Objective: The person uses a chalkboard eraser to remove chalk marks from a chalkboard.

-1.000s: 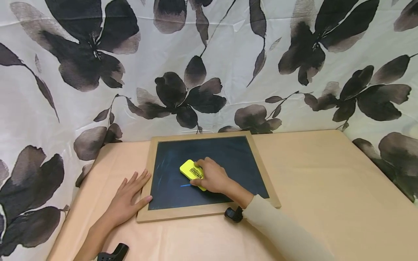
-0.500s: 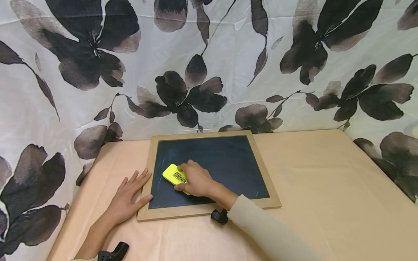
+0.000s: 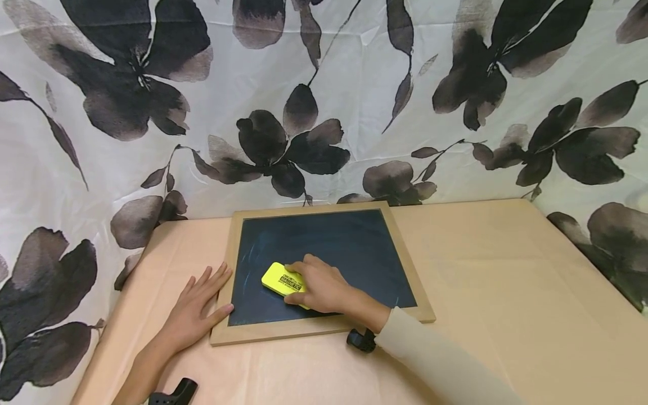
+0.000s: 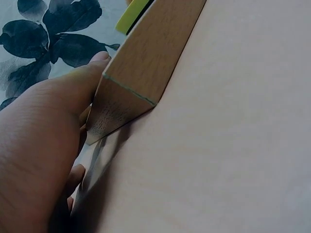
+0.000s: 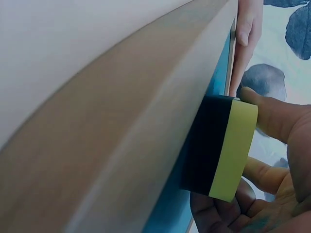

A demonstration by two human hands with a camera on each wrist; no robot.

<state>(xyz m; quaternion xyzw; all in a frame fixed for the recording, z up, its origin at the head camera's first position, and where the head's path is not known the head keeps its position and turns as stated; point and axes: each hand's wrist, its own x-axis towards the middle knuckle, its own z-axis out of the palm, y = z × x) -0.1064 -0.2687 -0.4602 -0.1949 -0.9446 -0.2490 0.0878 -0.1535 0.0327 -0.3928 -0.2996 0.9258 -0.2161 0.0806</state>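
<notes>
A chalkboard (image 3: pixel 324 242) in a pale wooden frame lies on the table. My right hand (image 3: pixel 321 286) grips a yellow board eraser (image 3: pixel 280 279) between thumb and fingers, over the lower left part of the dark surface. In the right wrist view the black felt side of the eraser (image 5: pixel 206 145) faces the board, right at its surface. Faint chalk streaks show along the board's left side. My left hand (image 3: pixel 192 309) lies with fingers spread at the frame's left edge, its fingertips on the wood. The left wrist view shows the thumb (image 4: pixel 92 73) against the frame's corner.
A peach-coloured cloth covers the table (image 3: pixel 496 292) around the board. Behind it and at both sides hangs a white curtain (image 3: pixel 374 101) with dark flowers. Both wrists carry a black camera mount (image 3: pixel 361 340).
My right hand slid the eraser left and slightly down, then a little back to the right. A short blue chalk line seen earliest no longer shows. The left hand stays at the frame.
</notes>
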